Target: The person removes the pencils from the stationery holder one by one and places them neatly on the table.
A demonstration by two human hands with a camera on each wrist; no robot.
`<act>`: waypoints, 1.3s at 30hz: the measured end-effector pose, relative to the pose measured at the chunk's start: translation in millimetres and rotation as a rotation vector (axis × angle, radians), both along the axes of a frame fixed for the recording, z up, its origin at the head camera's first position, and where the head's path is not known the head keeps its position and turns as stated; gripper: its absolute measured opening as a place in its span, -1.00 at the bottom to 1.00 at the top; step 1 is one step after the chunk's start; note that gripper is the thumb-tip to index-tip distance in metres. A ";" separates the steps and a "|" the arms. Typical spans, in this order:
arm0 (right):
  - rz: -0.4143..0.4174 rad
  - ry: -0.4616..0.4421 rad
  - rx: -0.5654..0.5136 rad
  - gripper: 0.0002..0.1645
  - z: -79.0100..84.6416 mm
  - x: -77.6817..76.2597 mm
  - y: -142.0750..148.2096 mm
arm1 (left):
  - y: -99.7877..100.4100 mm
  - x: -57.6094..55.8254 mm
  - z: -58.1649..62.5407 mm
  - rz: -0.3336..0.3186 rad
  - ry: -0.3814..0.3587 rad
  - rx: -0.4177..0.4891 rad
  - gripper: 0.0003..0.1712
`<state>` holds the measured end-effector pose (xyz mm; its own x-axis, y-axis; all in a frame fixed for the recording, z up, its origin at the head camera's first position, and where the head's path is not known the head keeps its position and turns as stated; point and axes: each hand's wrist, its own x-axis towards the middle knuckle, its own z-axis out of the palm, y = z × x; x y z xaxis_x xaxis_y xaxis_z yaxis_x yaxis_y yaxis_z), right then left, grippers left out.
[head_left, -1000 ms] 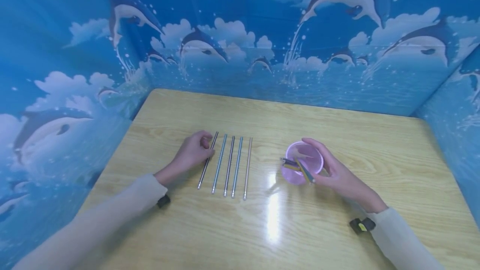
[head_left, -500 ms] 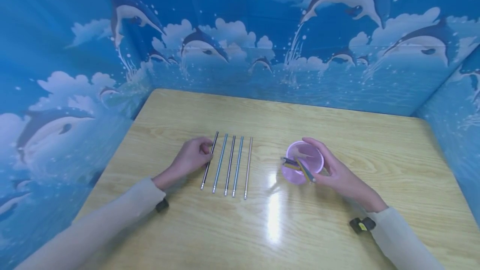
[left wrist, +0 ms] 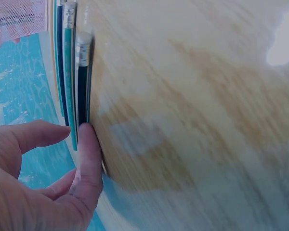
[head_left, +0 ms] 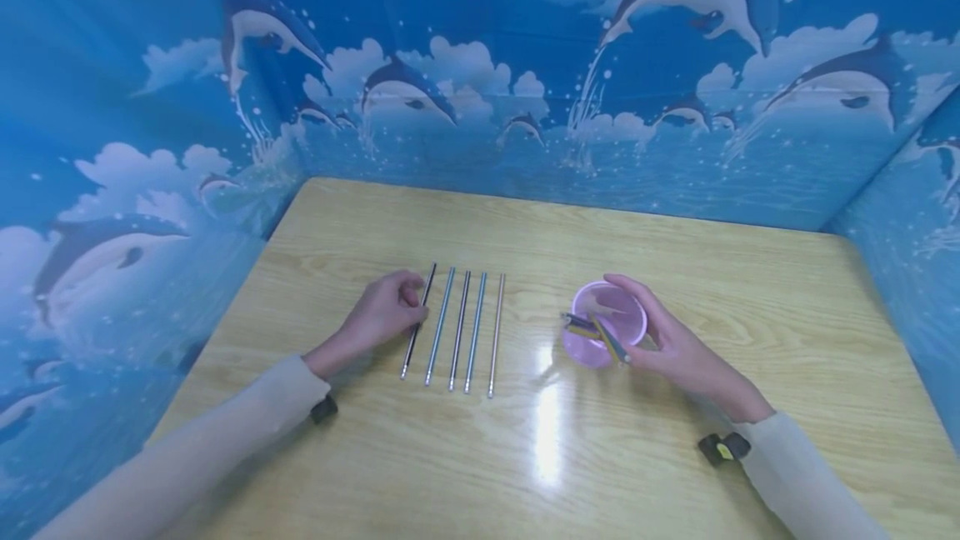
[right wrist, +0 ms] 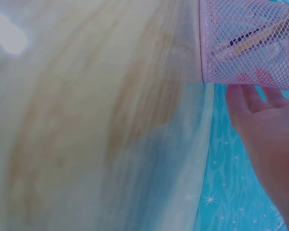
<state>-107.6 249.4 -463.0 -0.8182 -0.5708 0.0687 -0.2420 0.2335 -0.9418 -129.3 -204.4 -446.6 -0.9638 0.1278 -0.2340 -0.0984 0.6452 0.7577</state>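
Several pencils lie side by side on the table, eraser ends toward me. My left hand (head_left: 382,311) pinches the leftmost one, a black pencil (head_left: 409,352), between thumb and fingers. In the left wrist view its eraser end (left wrist: 84,53) points away from the fingertips. Beside it lie a teal pencil (head_left: 438,336), a dark pencil (head_left: 458,340), another teal pencil (head_left: 475,340) and a copper-coloured pencil (head_left: 497,340). My right hand (head_left: 671,348) grips a pink mesh pencil cup (head_left: 587,354) from its right side. A few pencils (head_left: 611,342) lean inside the cup.
The wood-grain table (head_left: 637,473) carries a bright glare streak between the pencil row and the cup. A blue dolphin-print curtain (head_left: 480,140) stands along the table's back and sides.
The black pencil's eraser end has shifted slightly right, closer in line with the row, and my left hand has moved slightly with it. The right hand and cup stay put.
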 end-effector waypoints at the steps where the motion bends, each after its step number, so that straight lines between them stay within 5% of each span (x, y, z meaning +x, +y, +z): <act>1: -0.002 -0.002 0.002 0.15 0.2 -0.2 0.0 | -0.6 0.1 0.9 0.004 0.002 0.001 -0.34; 7: -0.002 -0.006 0.006 0.13 0.0 -1.1 -0.1 | 4.3 6.1 11.5 0.033 0.102 0.034 -0.40; 14: 0.000 0.001 -0.004 0.13 1.2 -2.0 -0.3 | 38.1 25.6 32.4 -0.001 0.261 0.251 -0.62; 25: -0.008 -0.003 0.004 0.12 -0.2 -2.1 -0.6 | 92.9 36.5 35.3 -0.211 0.264 0.613 -0.64; 30: -0.020 -0.013 0.022 0.10 0.9 -0.9 -0.6 | 114.9 38.0 33.4 -0.309 0.270 0.689 -0.60; 39: -0.030 -0.038 0.034 0.12 2.8 2.7 -1.7 | 137.0 38.2 40.4 -0.380 0.280 0.731 -0.65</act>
